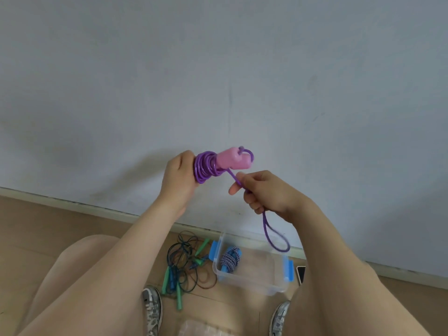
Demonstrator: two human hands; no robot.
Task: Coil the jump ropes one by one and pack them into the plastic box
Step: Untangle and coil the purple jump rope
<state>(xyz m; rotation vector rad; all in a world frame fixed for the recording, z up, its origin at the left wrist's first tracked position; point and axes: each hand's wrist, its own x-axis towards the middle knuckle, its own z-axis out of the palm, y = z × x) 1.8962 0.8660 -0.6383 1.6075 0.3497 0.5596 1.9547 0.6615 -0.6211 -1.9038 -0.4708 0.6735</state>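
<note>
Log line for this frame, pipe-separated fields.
step: coiling | left hand: grips purple rope coil, pink handles | right hand: holds rope tail | box: one striped rope inside | floor: tangled ropes

One wide-angle view, worn on the person's head, looks forward and down from close range. The left hand (178, 175) and right hand (264, 190) sit mid-frame at arm's length. Beyond them rises a grey wall (218, 69), and below them lies the floor (48, 219), near the frame's lower edge.

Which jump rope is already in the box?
The blue-and-white braided rope, coiled inside the plastic box. The purple rope is held; the green-handled ropes lie on the floor.
</note>
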